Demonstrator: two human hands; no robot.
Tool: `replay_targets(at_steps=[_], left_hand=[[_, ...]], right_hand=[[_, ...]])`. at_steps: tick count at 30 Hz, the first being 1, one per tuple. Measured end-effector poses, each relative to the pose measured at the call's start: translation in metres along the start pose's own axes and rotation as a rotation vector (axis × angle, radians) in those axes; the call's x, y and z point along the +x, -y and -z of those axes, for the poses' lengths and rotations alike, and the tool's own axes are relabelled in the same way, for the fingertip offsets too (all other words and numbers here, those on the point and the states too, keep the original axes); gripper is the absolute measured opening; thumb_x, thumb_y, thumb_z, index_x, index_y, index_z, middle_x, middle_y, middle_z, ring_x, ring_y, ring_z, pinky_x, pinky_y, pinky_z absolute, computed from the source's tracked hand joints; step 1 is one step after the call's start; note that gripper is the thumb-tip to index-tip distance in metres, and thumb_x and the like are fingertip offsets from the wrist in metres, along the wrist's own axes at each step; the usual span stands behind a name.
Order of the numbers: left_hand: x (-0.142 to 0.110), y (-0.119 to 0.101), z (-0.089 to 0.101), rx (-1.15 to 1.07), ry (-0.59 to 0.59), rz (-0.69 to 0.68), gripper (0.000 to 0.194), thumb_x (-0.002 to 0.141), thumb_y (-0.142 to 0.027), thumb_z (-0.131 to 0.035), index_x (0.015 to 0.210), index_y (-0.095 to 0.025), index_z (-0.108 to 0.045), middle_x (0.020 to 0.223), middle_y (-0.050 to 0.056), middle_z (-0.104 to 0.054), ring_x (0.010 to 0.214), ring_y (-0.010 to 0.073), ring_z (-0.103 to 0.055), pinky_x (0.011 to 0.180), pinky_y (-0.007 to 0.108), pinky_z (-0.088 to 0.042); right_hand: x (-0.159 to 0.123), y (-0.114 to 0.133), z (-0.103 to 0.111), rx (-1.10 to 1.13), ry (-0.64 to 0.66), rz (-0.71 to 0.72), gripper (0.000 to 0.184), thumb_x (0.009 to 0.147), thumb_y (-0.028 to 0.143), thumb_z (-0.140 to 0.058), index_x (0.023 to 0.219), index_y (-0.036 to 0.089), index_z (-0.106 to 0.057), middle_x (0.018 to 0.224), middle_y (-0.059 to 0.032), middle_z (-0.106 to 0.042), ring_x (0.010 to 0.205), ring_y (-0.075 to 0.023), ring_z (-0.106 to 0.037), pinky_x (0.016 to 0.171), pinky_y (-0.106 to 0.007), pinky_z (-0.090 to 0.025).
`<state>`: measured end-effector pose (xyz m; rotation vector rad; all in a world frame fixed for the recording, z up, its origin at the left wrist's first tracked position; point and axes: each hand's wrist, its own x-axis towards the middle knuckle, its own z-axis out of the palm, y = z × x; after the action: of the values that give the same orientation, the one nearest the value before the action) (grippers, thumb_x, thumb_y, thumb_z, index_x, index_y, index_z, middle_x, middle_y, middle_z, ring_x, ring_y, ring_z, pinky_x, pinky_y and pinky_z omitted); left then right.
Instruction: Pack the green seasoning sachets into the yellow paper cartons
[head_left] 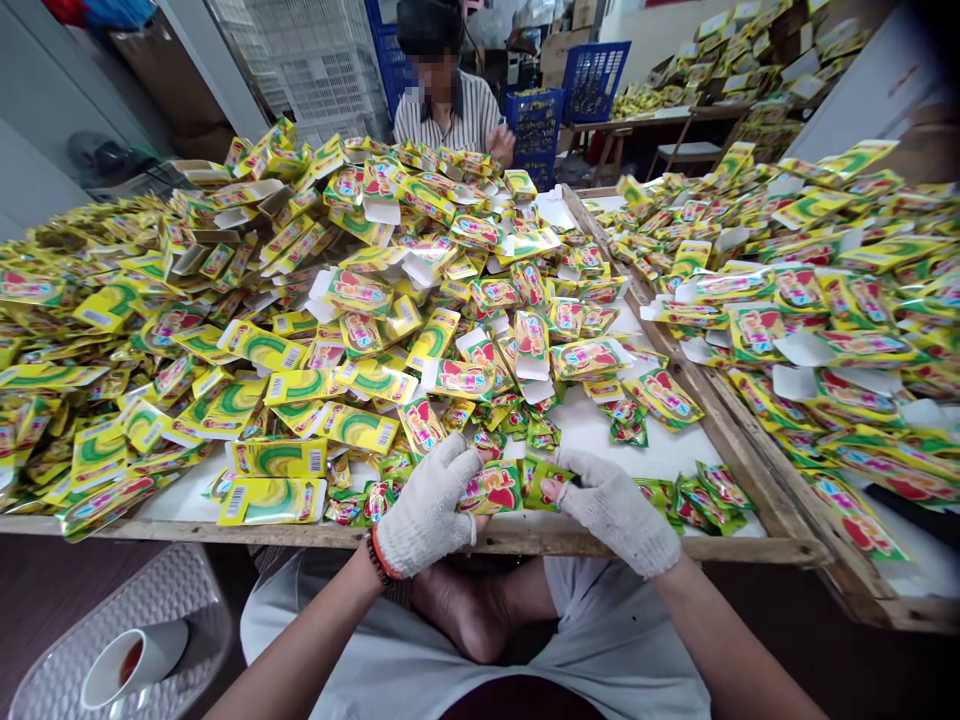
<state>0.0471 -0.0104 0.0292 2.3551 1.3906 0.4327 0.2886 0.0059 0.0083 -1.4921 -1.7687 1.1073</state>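
Observation:
My left hand (435,505), in a white knit glove with bare fingertips, is closed around a small yellow-and-green candy box (491,488) just above the table's front edge. The box lies sideways, its right end toward my other hand. My right hand (619,508), gloved the same way, pinches a green candy packet (544,484) at that end of the box. Whether the packet is partly inside the box I cannot tell. Loose green packets (709,497) lie right of my right hand, and more packets (364,503) lie left of my left hand.
A big heap of yellow boxes (300,300) covers the table's left and middle. Beyond a wooden divider (675,350) lies another heap of boxes (825,310). A person (450,110) sits opposite. A cup of dark drink (135,660) rests on a grey stool (187,600) at lower left.

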Motion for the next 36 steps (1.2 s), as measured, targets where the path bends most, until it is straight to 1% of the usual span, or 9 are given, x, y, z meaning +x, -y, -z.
replay_targets(at_steps=[6,11,15,21,24,26,29,33,36], left_hand=[[-0.003,-0.006,-0.015,-0.014,0.030,-0.067,0.062,0.063,-0.021,-0.069,0.122,-0.019,-0.049,0.112,0.009,-0.046,0.104,0.0268,-0.048,0.091,0.041,-0.046],[-0.002,-0.003,-0.022,0.014,-0.122,0.003,0.063,0.066,-0.021,-0.067,0.125,-0.021,-0.047,0.113,0.009,-0.045,0.107,0.0275,-0.047,0.092,0.042,-0.046],[-0.001,0.000,-0.024,0.022,-0.188,0.040,0.064,0.068,-0.022,-0.066,0.128,-0.021,-0.044,0.115,0.009,-0.044,0.111,0.0277,-0.046,0.096,0.042,-0.044],[-0.003,-0.005,-0.033,-0.029,-0.190,-0.022,0.068,0.067,-0.022,-0.067,0.131,-0.021,-0.043,0.114,0.009,-0.044,0.107,0.0258,-0.046,0.092,0.040,-0.045],[-0.004,-0.007,-0.033,-0.015,-0.176,-0.002,0.068,0.068,-0.022,-0.066,0.131,-0.019,-0.043,0.113,0.009,-0.044,0.105,0.0260,-0.046,0.090,0.040,-0.046],[-0.004,-0.009,-0.033,0.016,-0.167,0.024,0.066,0.067,-0.021,-0.066,0.130,-0.019,-0.045,0.112,0.010,-0.044,0.104,0.0267,-0.047,0.088,0.041,-0.046],[-0.003,-0.011,-0.033,0.026,-0.169,0.011,0.063,0.067,-0.018,-0.065,0.127,-0.020,-0.049,0.107,0.009,-0.046,0.101,0.0268,-0.047,0.086,0.042,-0.046],[-0.005,-0.012,-0.029,-0.194,-0.227,0.000,0.063,0.072,-0.030,-0.069,0.130,-0.020,-0.045,0.117,0.011,-0.049,0.111,0.0273,-0.048,0.095,0.042,-0.043],[-0.005,-0.012,-0.023,-0.470,-0.196,0.212,0.054,0.079,-0.039,-0.065,0.125,-0.019,-0.047,0.117,0.010,-0.056,0.109,0.0252,-0.054,0.094,0.038,-0.045]], right_hand=[[0.010,0.006,0.003,-0.096,0.256,0.105,0.022,0.075,0.026,-0.059,0.087,0.021,-0.076,0.089,-0.0032,-0.074,0.082,-0.0215,-0.065,0.075,-0.029,-0.049],[0.012,0.008,-0.001,0.158,0.039,-0.107,0.037,0.075,0.036,-0.060,0.106,0.016,-0.067,0.075,-0.0041,-0.071,0.061,-0.0163,-0.062,0.053,-0.025,-0.047],[-0.005,0.010,-0.008,0.314,0.012,-0.208,0.046,0.078,0.040,-0.060,0.115,0.013,-0.061,0.058,-0.0007,-0.065,0.049,-0.0122,-0.055,0.044,-0.021,-0.038],[-0.023,0.015,-0.017,0.483,0.302,-0.188,0.054,0.084,0.049,-0.054,0.126,0.013,-0.053,0.049,0.0019,-0.060,0.039,-0.0106,-0.049,0.041,-0.021,-0.033],[-0.021,0.017,-0.014,0.596,0.250,-0.194,0.055,0.084,0.049,-0.056,0.127,0.016,-0.048,0.063,-0.0002,-0.065,0.044,-0.0111,-0.055,0.041,-0.020,-0.035],[-0.019,0.018,-0.014,0.611,0.250,-0.199,0.049,0.083,0.049,-0.057,0.121,0.017,-0.051,0.065,0.0004,-0.065,0.042,-0.0100,-0.055,0.040,-0.018,-0.033],[-0.015,0.020,-0.016,0.519,0.387,-0.153,0.035,0.082,0.044,-0.058,0.103,0.016,-0.059,0.049,0.0042,-0.057,0.035,-0.0080,-0.048,0.038,-0.017,-0.027],[-0.011,0.020,-0.019,0.459,0.340,-0.127,0.026,0.086,0.042,-0.052,0.092,0.017,-0.059,0.054,0.0031,-0.060,0.035,-0.0064,-0.044,0.038,-0.018,-0.029],[-0.010,0.016,-0.022,0.406,0.238,-0.132,0.027,0.088,0.042,-0.049,0.086,0.017,-0.059,0.050,0.0045,-0.056,0.036,-0.0067,-0.042,0.040,-0.019,-0.029]])
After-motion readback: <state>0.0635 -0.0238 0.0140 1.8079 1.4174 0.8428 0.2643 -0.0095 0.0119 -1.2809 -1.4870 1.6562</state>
